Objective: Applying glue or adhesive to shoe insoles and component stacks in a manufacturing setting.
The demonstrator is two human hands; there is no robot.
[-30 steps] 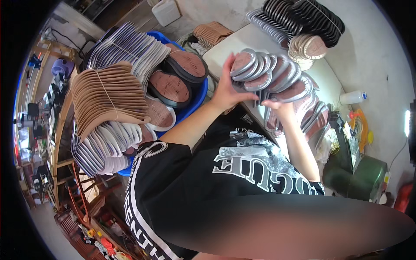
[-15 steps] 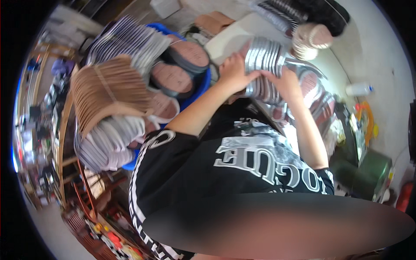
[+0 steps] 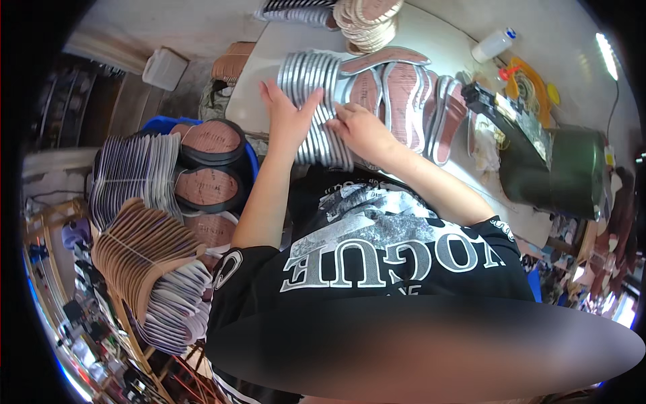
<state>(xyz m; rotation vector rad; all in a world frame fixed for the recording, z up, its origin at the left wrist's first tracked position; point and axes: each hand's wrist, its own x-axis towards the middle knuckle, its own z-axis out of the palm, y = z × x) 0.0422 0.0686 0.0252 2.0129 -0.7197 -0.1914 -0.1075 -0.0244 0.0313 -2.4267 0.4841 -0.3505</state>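
We see the left hand (image 3: 286, 118) spread flat and the right hand (image 3: 360, 131) curled, both pressing a fanned row of silver-edged insoles (image 3: 316, 101) on the desk (image 3: 259, 87). Brown-faced insoles (image 3: 404, 87) lie beside it already; bundled stacks (image 3: 145, 259) appear unhandled.

surface: pale worktable (image 3: 266, 67) | lying on it: fanned row of silver-edged insoles (image 3: 315, 101), reddish-brown insoles (image 3: 404, 87) just beside | sitting toward the far edge: stack of cream insoles (image 3: 367, 20), white bottle (image 3: 493, 44), orange tool (image 3: 528, 84)
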